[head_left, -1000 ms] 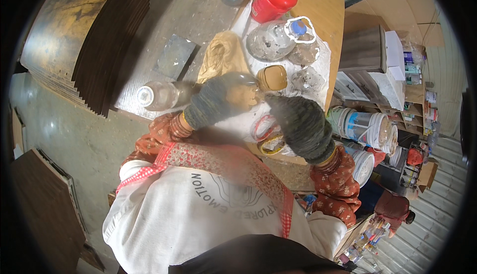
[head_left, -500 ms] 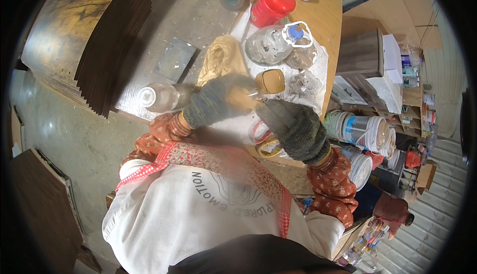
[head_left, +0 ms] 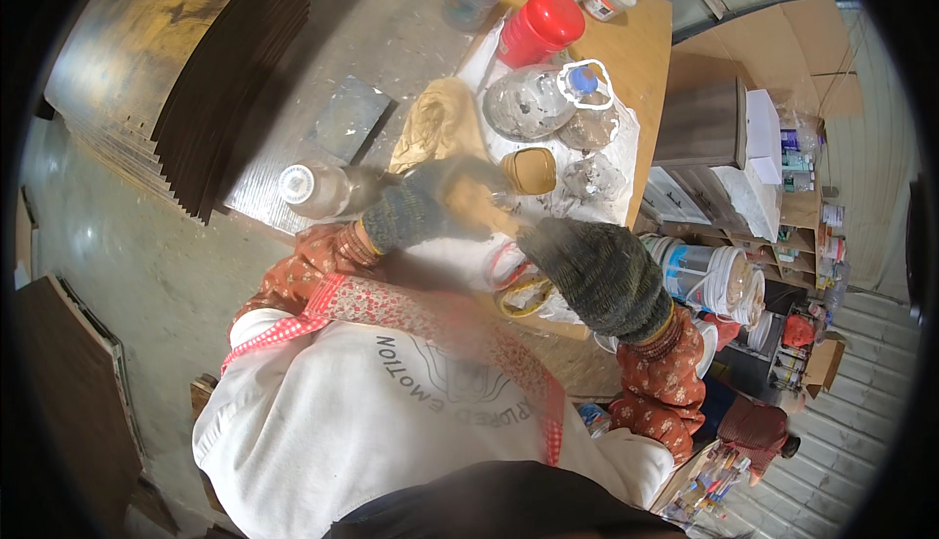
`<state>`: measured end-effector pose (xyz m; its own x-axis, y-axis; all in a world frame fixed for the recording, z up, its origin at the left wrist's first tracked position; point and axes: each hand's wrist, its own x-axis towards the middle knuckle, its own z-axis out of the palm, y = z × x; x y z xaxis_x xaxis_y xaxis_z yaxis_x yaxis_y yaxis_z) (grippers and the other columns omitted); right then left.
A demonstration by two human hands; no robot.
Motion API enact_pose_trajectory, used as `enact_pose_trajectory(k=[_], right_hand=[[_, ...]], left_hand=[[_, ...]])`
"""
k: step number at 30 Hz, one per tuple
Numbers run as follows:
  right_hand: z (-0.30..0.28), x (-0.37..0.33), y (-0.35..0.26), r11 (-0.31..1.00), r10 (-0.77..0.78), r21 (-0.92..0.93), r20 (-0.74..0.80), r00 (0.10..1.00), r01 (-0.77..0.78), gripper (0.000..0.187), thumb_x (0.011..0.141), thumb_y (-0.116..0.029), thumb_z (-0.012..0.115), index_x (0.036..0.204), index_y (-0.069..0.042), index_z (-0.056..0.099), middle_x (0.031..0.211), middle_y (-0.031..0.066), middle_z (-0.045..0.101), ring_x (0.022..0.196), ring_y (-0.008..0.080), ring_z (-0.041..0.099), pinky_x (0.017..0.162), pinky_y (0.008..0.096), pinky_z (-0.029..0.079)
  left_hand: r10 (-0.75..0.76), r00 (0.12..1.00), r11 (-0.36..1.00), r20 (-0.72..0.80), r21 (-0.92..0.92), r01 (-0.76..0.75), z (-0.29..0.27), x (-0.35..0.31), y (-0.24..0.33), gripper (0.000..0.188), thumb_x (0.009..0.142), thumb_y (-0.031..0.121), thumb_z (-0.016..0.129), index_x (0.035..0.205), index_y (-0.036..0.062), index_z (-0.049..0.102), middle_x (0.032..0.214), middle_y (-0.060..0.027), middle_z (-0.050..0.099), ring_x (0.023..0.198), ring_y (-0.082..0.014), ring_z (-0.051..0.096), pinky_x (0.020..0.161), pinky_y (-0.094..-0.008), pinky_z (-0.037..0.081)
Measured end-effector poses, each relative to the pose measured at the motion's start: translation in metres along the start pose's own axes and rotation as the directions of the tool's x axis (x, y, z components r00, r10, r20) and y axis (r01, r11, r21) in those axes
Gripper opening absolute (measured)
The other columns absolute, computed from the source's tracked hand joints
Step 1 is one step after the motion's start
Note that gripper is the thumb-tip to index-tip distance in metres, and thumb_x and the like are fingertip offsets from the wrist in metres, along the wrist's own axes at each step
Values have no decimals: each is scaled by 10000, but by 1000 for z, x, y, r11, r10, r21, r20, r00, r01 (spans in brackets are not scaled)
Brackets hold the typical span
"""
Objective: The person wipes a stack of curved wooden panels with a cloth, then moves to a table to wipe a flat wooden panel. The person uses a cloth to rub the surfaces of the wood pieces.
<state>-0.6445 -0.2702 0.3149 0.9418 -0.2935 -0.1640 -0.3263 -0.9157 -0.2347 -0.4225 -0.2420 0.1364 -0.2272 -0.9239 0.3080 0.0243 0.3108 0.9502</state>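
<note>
Brown jar (head_left: 529,169) sits on the white-covered table (head_left: 641,45), just beyond both gloved hands; left hand (head_left: 421,208) is blurred, right hand (head_left: 597,275) near it, their fingers' grip unclear.

— What sort of place is this?
— A workshop. A stack of dark wood sheets (head_left: 210,69) lies beyond the left hand (head_left: 416,208), on bare concrete.
— Anything else?
— Paint buckets (head_left: 719,280) just right of the right hand (head_left: 602,275), and cluttered shelves (head_left: 807,197) farther right.

Glossy plastic jar (head_left: 541,27) — knitted gloves (head_left: 599,277)
</note>
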Motion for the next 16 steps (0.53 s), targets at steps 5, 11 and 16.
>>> enact_pose_trajectory(k=[5, 11, 16], right_hand=[[-6, -2, 1, 997, -25, -78, -30, 999, 23, 467, 792, -104, 543, 1256, -74, 587, 1228, 114, 598, 1071, 271, 607, 869, 386, 498], [-19, -5, -1, 998, 37, -53, -97, 995, -42, 404, 801, -86, 556, 1198, -71, 626, 1133, 114, 646, 1006, 265, 632, 848, 393, 510], [-15, -5, 2, 992, 30, -109, -258, 966, -60, 446, 790, -113, 578, 1234, -71, 589, 988, 111, 662, 848, 288, 654, 733, 391, 527]], left_hand=[[-177, 982, 957, 70, -222, 189, -7, -2, 10, 511, 732, 132, 801, 1187, 57, 581, 1019, -70, 649, 935, -155, 617, 776, -294, 519], [4, 995, 948, -104, -316, -37, -11, 5, 20, 480, 750, 131, 799, 1166, 32, 580, 988, -75, 653, 907, -147, 624, 747, -279, 527], [-31, 989, 995, -147, 85, 43, -9, 1, 23, 571, 723, 168, 831, 1206, 57, 548, 1210, -85, 589, 1098, -191, 570, 973, -344, 452]])
